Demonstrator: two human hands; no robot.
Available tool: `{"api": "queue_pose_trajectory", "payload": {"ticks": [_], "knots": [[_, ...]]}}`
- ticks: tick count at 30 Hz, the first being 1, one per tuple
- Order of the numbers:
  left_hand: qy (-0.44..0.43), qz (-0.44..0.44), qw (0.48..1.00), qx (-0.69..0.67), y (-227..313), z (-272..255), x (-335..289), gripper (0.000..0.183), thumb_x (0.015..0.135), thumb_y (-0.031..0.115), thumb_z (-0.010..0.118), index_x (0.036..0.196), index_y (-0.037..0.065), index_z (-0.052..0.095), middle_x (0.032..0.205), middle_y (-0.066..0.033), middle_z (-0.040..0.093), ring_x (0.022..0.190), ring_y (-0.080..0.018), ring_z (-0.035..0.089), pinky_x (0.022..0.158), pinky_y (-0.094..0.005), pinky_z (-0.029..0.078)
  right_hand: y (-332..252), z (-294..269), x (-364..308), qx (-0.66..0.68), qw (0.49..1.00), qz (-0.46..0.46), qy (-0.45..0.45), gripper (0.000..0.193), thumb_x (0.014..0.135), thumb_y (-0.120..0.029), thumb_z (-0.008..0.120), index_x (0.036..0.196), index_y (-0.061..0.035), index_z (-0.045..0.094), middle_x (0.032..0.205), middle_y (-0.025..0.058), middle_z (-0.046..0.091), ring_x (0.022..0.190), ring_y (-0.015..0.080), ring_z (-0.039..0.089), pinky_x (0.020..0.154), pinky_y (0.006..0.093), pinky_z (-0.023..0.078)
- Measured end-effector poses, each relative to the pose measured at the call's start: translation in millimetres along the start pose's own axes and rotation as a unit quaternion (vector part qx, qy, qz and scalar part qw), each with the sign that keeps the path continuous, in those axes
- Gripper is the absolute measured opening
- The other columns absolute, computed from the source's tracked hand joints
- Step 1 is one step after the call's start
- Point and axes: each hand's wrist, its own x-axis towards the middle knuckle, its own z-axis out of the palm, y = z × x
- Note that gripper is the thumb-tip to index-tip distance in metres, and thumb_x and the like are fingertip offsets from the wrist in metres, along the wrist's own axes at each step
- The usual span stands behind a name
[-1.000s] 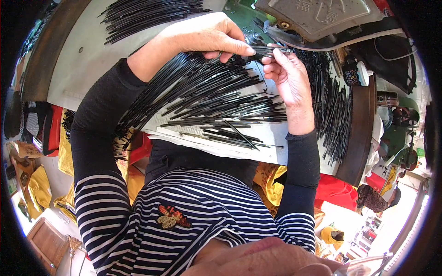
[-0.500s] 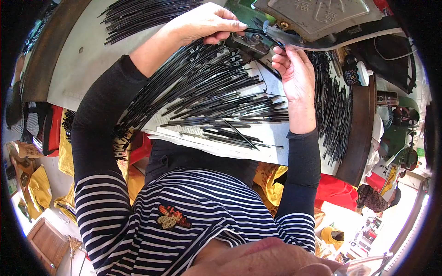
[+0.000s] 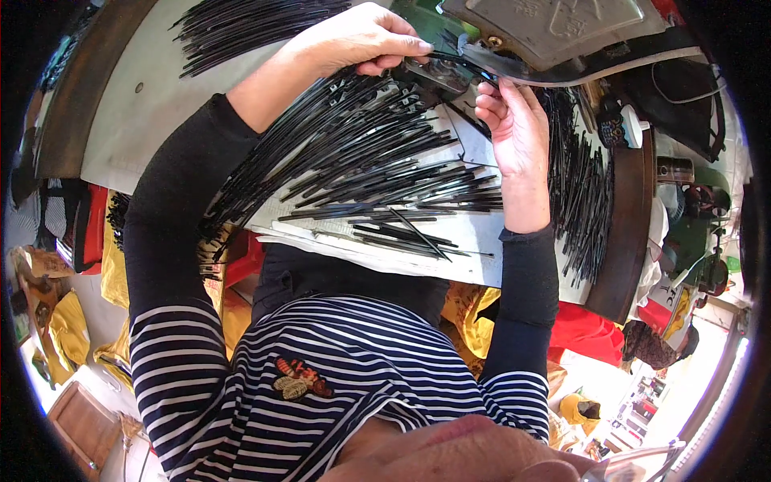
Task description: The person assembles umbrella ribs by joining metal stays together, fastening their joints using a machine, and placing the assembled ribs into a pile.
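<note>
Hands have risen toward the machine (image 3: 554, 28): left hand (image 3: 361, 40) and right hand (image 3: 514, 120) pinching a black strip (image 3: 450, 60)

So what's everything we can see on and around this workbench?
Thin black strips: too many to count, black, fanned across the white tabletop; a second heap at top left, a third at the right edge.
Curved black strip: one, black, between both hands, at the machine.
Grey metal machine: one, grey, top centre-right.
Yellow cloth: several pieces, yellow, lower left below the table.
Red cloth: one, red, lower right.
Left hand: fingers pinching the curved strip.
Right hand: fingertips on the same strip.
Black sleeves, black-and-white striped top.
</note>
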Motion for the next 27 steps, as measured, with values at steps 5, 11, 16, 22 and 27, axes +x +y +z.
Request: {"api": "queue_pose_trajectory", "payload": {"ticks": [5, 11, 16, 22, 27], "knots": [[0.027, -0.006, 0.999, 0.017, -4, -2, 2, 0.031, 0.085, 0.03, 0.061, 0.091, -0.001, 0.064, 0.048, 0.0056, 0.041, 0.037, -0.0009, 0.034, 0.036, -0.016, 0.024, 2, 4, 1, 0.011, 1.0, -0.002, -0.008, 0.021, 0.089, -0.013, 0.054, 0.1, 0.0048, 0.055, 0.082, 0.0179, 0.063, 0.065, 0.0212, 0.065, 0.058, 0.0291, 0.057], [0.017, -0.019, 1.0, -0.007, -3, -1, 2, 0.032, 0.084, 0.03, 0.063, 0.091, -0.001, 0.064, 0.047, 0.0061, 0.04, 0.036, -0.001, 0.033, 0.036, -0.0166, 0.023, 3, 2, 1, -0.014, 1.0, -0.003, 0.013, 0.022, 0.089, -0.015, 0.055, 0.099, 0.0047, 0.055, 0.082, 0.0173, 0.063, 0.065, 0.0201, 0.065, 0.058, 0.0281, 0.056], [0.028, -0.044, 0.998, 0.02, 4, 0, 0, 0.034, 0.083, 0.031, 0.064, 0.091, -0.002, 0.063, 0.047, 0.0062, 0.039, 0.036, -0.001, 0.032, 0.035, -0.017, 0.022, 3, 0, 3, 0.012, 0.999, 0.031, 0.001, 0.02, 0.088, -0.013, 0.055, 0.1, 0.0036, 0.056, 0.082, 0.0165, 0.064, 0.065, 0.0207, 0.065, 0.058, 0.0284, 0.056], [0.021, -0.024, 0.999, -0.004, 5, -1, -3, 0.037, 0.082, 0.033, 0.064, 0.091, -0.003, 0.063, 0.047, 0.0062, 0.038, 0.036, -0.0008, 0.031, 0.035, -0.0175, 0.021, 6, -2, 4, 0.03, 0.999, 0.022, -0.004, 0.017, 0.087, -0.011, 0.055, 0.096, 0.0032, 0.055, 0.084, 0.0184, 0.063, 0.067, 0.023, 0.065, 0.057, 0.03, 0.056], [-0.02, -0.021, 0.999, 0.042, 10, -8, 0, 0.03, 0.085, 0.027, 0.057, 0.088, -0.002, 0.064, 0.053, 0.0009, 0.048, 0.042, -0.0057, 0.043, 0.038, -0.0212, 0.03, -3, 3, -1, -0.119, 0.983, -0.131, 0.055, 0.021, 0.084, -0.009, 0.061, 0.1, 0.0012, 0.053, 0.09, 0.0069, 0.059, 0.083, 0.0183, 0.061, 0.072, 0.0293, 0.052]]}}
